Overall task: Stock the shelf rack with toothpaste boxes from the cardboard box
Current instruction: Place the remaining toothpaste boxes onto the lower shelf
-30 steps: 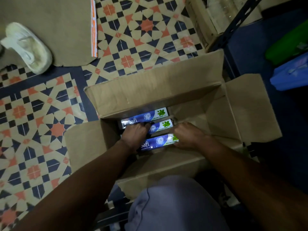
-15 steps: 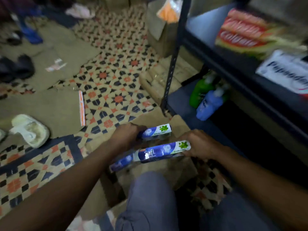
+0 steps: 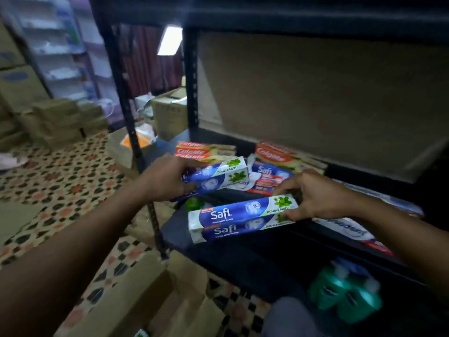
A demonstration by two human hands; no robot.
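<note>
My left hand (image 3: 165, 177) grips the left end of blue and white Safi toothpaste boxes (image 3: 218, 175), held over the front left of the black shelf (image 3: 243, 254). My right hand (image 3: 313, 194) pinches the right end of two more stacked Safi boxes (image 3: 240, 218), low over the shelf's front edge. On the shelf behind lie red Colgate boxes (image 3: 201, 150), a second Colgate stack (image 3: 281, 153) and a lying Safi box (image 3: 267, 170). The cardboard box (image 3: 155, 297) shows at the bottom, flaps open.
A black upright post (image 3: 131, 132) stands just left of my left hand. White Pepsodent boxes (image 3: 349, 231) lie on the shelf under my right forearm. Green bottles (image 3: 347, 293) stand on the lower level. Stacked cartons (image 3: 56, 117) line the patterned floor at left.
Both hands lifted the Safi boxes out of the cardboard box and carried them up to the shelf. The view swung from the floor up to the rack.
</note>
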